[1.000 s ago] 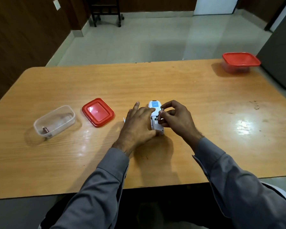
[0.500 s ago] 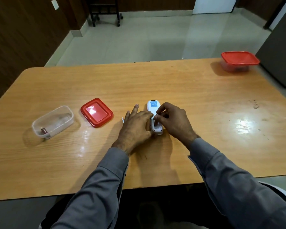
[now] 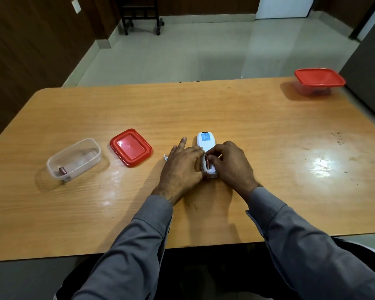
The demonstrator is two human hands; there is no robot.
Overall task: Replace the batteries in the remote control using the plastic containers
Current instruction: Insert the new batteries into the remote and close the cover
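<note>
A white remote control (image 3: 205, 140) lies face down in the middle of the wooden table (image 3: 225, 109), its battery bay open. A dark red battery (image 3: 207, 163) sits in the bay. My left hand (image 3: 182, 165) rests on the remote's left side and steadies it, index finger stretched out. My right hand (image 3: 230, 165) curls over the bay, its fingertips pinching the battery's far end. A clear open container (image 3: 74, 159) at the left holds one battery (image 3: 62, 170). Its red lid (image 3: 130, 147) lies beside it.
A second clear container with a red lid (image 3: 319, 77) on stands at the table's far right corner. A small white piece (image 3: 165, 157), perhaps the remote's battery cover, peeks out left of my left hand. A dark cabinet (image 3: 370, 61) stands right of the table.
My right hand's fingers have come down closer over the battery bay, and the red battery now shows in it. My left hand has stayed on the remote.
</note>
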